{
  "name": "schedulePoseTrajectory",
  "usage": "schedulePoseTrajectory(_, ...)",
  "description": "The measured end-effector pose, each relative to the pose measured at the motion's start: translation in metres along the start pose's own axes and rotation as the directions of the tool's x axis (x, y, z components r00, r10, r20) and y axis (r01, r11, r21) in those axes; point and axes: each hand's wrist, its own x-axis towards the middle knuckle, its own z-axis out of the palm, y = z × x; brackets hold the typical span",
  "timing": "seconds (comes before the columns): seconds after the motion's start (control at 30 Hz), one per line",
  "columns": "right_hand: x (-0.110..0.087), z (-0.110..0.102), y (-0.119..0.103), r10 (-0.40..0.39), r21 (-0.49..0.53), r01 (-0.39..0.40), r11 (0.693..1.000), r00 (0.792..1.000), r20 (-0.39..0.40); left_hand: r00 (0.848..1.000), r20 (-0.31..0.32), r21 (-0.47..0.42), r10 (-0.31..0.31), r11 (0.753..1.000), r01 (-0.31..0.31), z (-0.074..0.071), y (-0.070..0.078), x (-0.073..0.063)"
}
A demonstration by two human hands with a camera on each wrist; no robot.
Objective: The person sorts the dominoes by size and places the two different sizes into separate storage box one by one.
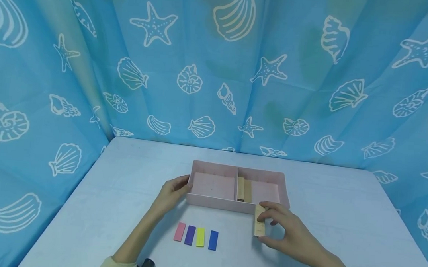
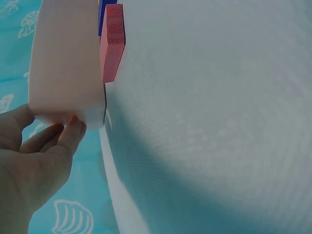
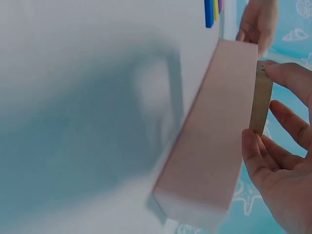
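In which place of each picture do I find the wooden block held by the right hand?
Head: wooden block low, right of centre, in the right hand.
Left wrist: not in it.
Right wrist: wooden block toward the right edge, just above mid-height.
Shared landmark: the pink box.

Wooden blocks (image 1: 241, 189) are obstructing the pink divided box (image 1: 214, 203) just right of its divider (image 1: 237, 180); room is lying farther right.

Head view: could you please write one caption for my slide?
Left hand on a divided pink box, right hand holding a wooden block, four coloured blocks lying on the pale table.
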Motion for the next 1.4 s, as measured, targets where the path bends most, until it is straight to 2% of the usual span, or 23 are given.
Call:
schedulePoseTrajectory(0.2,0.014,-0.016,0.007,0.022,-0.035,-0.023,0.999,1.0,-0.013,1.0,-0.003,-0.004,-0.008,1.0,0.008,0.0,-0.001,-0.001)
schedulePoseTrajectory(0.6,0.054,-0.032,0.038,0.142,-0.063,-0.141,0.988,0.99,0.021,1.0,0.003,-0.001,-0.01,1.0,0.01,-0.001,-0.002,-0.002)
schedulePoseTrajectory(0.83,0.072,-0.028,0.054,0.119,-0.048,-0.116,0.992,0.991,0.069,1.0,0.004,-0.024,0.013,1.0,-0.013,-0.002,-0.001,-0.002)
schedulePoseTrajectory(1.17,0.086,-0.012,0.062,0.151,-0.017,-0.15,0.988,0.974,0.17,1.0,0.014,-0.013,0.01,1.0,-0.009,-0.001,-0.001,-0.003)
schedulePoseTrajectory(1.4,0.091,-0.001,0.06,0.137,-0.092,-0.123,0.988,0.976,0.171,1.0,0.003,0.003,-0.008,1.0,0.008,0.001,0.001,-0.001)
